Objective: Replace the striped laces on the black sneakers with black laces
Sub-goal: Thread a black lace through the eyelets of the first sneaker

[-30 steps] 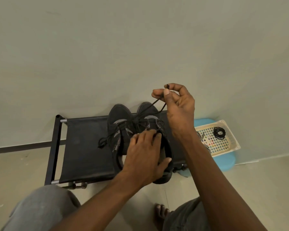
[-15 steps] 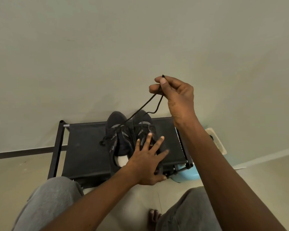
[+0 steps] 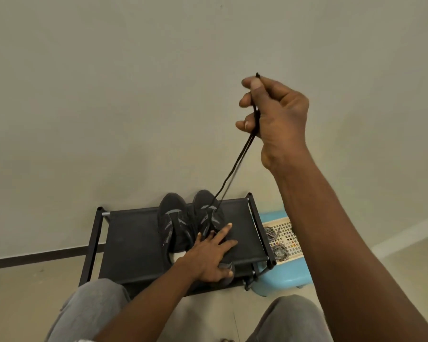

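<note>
On a low black fabric-topped rack (image 3: 134,243) set against the wall, the two black sneakers (image 3: 172,223) stood side by side with their toes pointing to the far side. The left hand (image 3: 209,257) lay flat on the right-hand sneaker (image 3: 205,213), fingers straight and spread over its tongue and collar, the thumb down by the heel, pressing the shoe onto the fabric. The right hand (image 3: 274,114) was raised high in front of the wall, well above the shoes, its thumb and curled fingers pinching the black lace (image 3: 235,169). Two strands of that lace ran close together from the hand down and to the left, reaching the far eyelets of the right-hand sneaker; one short tip stuck out above the thumb. The left-hand sneaker was untouched, and its lacing was too dark to make out. Just right of the rack sat a light blue stool (image 3: 282,280) carrying a cream lattice basket (image 3: 293,236), partly hidden by the right forearm. Two coils of striped laces (image 3: 279,251) lay in the basket, near its left edge. Grey-trousered knees showed at the near edge.
</note>
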Available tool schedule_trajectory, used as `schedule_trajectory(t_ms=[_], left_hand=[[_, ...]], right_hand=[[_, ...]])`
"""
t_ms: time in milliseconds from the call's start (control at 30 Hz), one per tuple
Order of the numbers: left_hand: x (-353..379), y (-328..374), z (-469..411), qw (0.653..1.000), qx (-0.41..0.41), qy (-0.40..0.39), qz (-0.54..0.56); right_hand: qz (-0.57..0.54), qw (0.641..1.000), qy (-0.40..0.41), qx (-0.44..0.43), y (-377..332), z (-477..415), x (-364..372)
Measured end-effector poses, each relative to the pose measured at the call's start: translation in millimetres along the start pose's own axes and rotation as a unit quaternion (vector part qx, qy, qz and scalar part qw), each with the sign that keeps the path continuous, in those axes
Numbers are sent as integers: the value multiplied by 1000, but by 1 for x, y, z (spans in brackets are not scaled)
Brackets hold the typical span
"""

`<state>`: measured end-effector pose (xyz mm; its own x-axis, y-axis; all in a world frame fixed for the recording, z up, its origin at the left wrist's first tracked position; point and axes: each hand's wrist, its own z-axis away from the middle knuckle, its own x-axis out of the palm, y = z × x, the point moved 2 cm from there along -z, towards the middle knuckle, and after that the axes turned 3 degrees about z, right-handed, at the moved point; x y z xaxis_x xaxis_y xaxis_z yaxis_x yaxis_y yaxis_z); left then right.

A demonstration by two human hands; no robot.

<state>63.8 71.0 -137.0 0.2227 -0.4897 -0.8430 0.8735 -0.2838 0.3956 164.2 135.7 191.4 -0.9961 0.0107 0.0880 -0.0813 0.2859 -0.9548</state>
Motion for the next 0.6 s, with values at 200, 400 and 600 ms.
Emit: schedule_trajectory(t_ms=[200,400,600], left_hand=[[-6,1,-1,999,-32,-43,6],[-8,1,-3,998,-32,-54,6],[-8,0,-7,998,-26,-49,17]], right_hand=[[19,999,17,-25,-60,5,-5],[25,998,43,-35,-91,12,-18],[11,998,41,-48,-110,17,-29]])
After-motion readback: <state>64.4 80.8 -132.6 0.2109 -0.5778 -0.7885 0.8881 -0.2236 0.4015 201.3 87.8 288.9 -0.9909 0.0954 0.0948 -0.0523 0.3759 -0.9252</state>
